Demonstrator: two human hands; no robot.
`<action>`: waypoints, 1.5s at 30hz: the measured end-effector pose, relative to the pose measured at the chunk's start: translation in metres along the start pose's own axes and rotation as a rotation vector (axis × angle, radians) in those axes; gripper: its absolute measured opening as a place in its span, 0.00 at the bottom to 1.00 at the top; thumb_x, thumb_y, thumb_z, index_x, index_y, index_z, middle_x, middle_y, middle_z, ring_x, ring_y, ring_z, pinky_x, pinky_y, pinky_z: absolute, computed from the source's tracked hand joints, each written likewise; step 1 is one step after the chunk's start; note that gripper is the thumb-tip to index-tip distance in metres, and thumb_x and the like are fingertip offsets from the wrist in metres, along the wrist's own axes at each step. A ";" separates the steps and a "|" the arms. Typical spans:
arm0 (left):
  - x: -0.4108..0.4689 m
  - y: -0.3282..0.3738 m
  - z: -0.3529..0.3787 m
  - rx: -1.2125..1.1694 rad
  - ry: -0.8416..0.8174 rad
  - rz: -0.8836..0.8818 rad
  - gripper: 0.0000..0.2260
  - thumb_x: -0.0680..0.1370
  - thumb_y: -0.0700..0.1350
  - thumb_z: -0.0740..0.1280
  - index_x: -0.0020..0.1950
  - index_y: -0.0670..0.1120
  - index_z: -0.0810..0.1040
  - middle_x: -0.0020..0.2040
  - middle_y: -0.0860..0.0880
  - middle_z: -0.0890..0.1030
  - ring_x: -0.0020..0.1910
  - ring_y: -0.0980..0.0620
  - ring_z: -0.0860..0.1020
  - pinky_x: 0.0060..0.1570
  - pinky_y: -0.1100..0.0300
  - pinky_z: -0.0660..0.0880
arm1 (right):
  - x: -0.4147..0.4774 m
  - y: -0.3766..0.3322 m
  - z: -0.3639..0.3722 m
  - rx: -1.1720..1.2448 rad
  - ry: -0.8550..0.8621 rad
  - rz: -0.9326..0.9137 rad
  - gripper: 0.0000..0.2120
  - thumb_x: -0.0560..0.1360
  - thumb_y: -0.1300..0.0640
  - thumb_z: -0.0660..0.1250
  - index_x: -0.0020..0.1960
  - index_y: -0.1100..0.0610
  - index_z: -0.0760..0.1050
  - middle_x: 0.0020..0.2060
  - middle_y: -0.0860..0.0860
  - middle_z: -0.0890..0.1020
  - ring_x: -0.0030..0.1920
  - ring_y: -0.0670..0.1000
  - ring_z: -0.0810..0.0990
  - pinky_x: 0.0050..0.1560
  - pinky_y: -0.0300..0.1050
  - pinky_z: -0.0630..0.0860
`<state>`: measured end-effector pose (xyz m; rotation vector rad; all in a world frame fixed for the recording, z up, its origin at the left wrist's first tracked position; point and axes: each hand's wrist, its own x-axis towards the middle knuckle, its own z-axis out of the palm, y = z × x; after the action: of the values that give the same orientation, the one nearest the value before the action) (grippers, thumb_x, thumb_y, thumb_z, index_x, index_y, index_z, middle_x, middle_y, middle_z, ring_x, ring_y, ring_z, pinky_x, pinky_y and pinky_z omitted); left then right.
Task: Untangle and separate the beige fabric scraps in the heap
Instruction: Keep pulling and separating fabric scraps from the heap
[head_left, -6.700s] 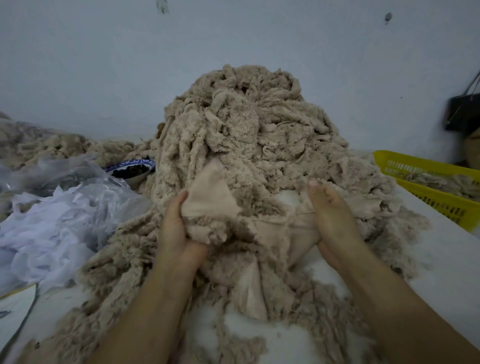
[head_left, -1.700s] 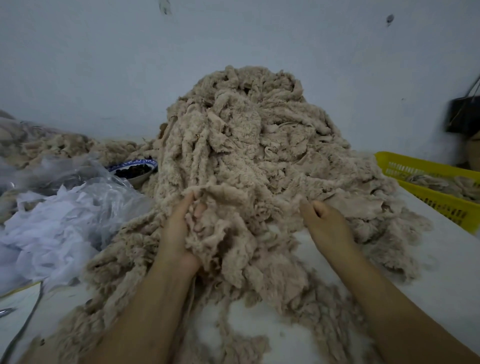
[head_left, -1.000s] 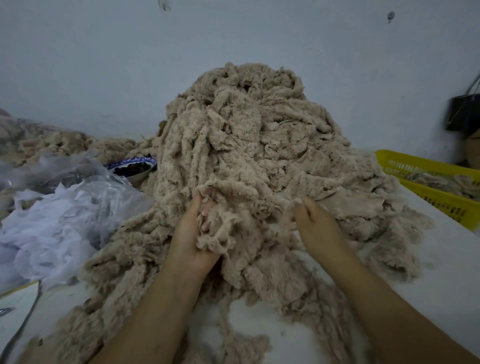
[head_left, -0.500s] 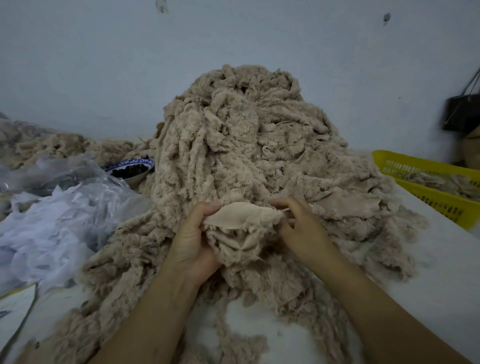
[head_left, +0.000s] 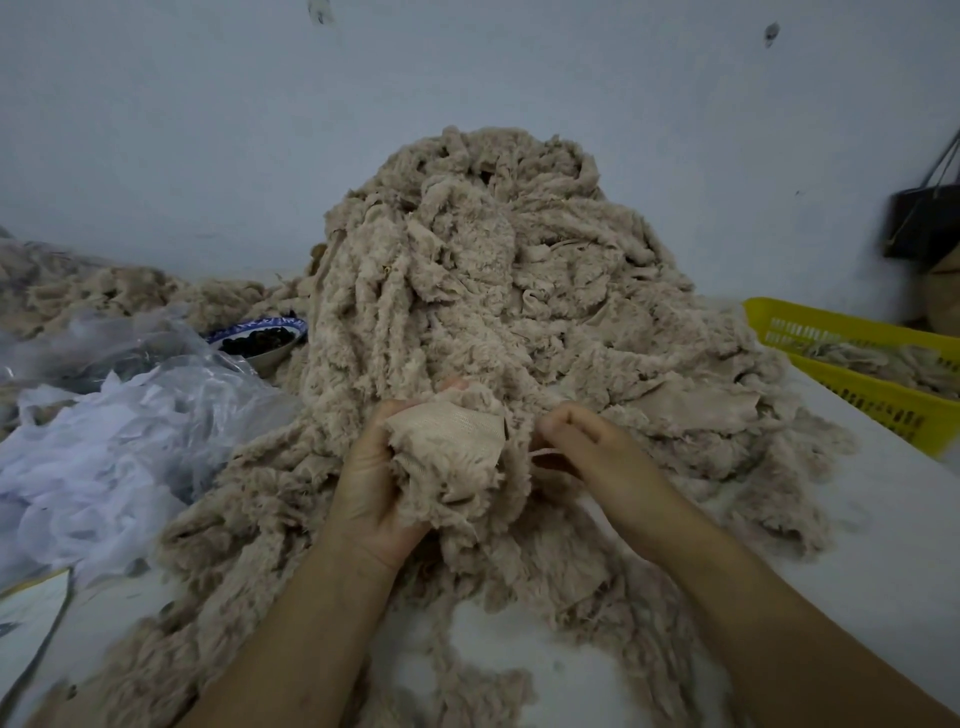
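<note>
I work in a cloth workshop. A big heap of beige scraps (head_left: 467, 291) fills my white table (head_left: 883, 545). More scraps sit in a yellow basket (head_left: 831, 326) at its right edge, and bags of white cloth (head_left: 104, 457) lie at the left, by a plain wall (head_left: 208, 130).

Hands: two, left hand (head_left: 374, 488) and right hand (head_left: 602, 457)
Beige heap (head_left: 467, 270): one
Held scrap (head_left: 452, 441): one
Yellow basket (head_left: 862, 400): one
Blue-rimmed bowl (head_left: 275, 354): one
Clear plastic bag (head_left: 156, 400): one
Dark hanging bag (head_left: 919, 223): one

Dim, flat light; wide-angle bending, blurred edges.
</note>
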<state>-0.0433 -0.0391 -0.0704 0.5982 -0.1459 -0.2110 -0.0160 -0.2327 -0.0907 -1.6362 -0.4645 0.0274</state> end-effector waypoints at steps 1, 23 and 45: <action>0.001 -0.001 -0.002 0.012 0.013 0.002 0.15 0.59 0.41 0.80 0.43 0.39 0.87 0.44 0.41 0.86 0.42 0.46 0.86 0.38 0.54 0.82 | 0.000 -0.001 -0.002 0.146 -0.072 0.014 0.07 0.76 0.46 0.67 0.40 0.43 0.80 0.43 0.41 0.83 0.49 0.43 0.82 0.55 0.42 0.78; -0.004 0.010 -0.006 0.136 0.193 0.169 0.14 0.71 0.46 0.64 0.25 0.50 0.70 0.23 0.55 0.66 0.25 0.57 0.69 0.31 0.65 0.75 | 0.002 0.002 -0.022 -0.142 0.439 0.216 0.18 0.81 0.39 0.58 0.42 0.49 0.78 0.39 0.46 0.81 0.41 0.46 0.78 0.43 0.43 0.70; 0.020 -0.031 0.032 0.475 0.276 0.069 0.20 0.77 0.61 0.63 0.54 0.46 0.83 0.52 0.47 0.87 0.49 0.53 0.85 0.45 0.58 0.80 | -0.003 0.000 0.020 -0.198 -0.028 -0.160 0.13 0.77 0.52 0.64 0.56 0.35 0.77 0.49 0.29 0.81 0.51 0.30 0.78 0.49 0.25 0.72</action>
<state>-0.0354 -0.0861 -0.0610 1.0855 0.0544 -0.0224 -0.0242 -0.2147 -0.0937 -1.7890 -0.6351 -0.1187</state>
